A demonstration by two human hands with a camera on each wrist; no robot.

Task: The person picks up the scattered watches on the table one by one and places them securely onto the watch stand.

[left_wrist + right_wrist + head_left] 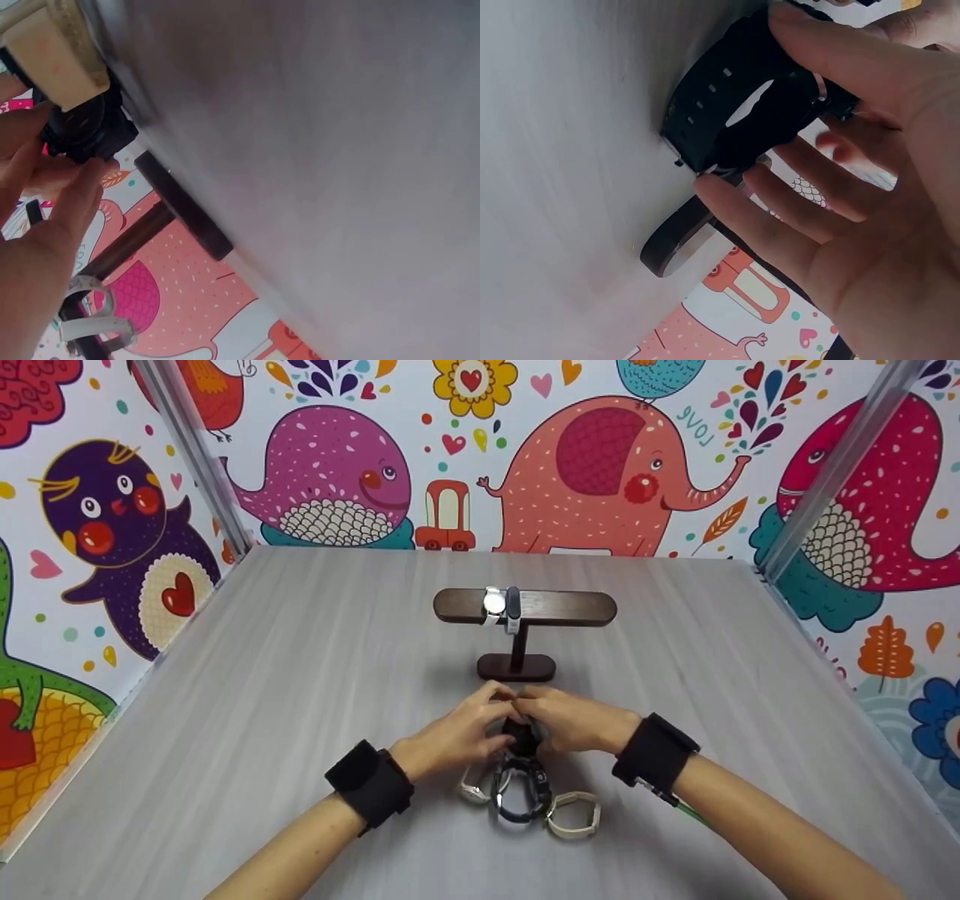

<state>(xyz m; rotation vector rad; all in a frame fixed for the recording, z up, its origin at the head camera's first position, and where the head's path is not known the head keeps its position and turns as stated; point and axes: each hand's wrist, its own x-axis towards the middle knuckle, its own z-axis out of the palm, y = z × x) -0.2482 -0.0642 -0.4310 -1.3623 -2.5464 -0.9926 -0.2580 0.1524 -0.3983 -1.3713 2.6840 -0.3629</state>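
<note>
A black watch (pixel 521 737) with a buckled strap is between my two hands, close over the table in front of the display stand. My left hand (pixel 472 727) grips it from the left, fingertips at the case (pixel 82 127) in the left wrist view. From the right, my right hand (pixel 577 720) holds its strap (pixel 705 97), thumb on one side and curled fingers on the other. Just nearer to me lies a dark watch (pixel 517 815). Beside that are a white watch (pixel 474 793), partly hidden by my left hand, and a beige band (pixel 574 834).
Behind my hands stands a dark wooden T-shaped watch stand (pixel 570 607). Its bar carries a white watch (pixel 494 602) and a dark-faced band with a light strap (pixel 514 604), both left of its right half. Printed panels (pixel 465 450) wall the table's back and sides.
</note>
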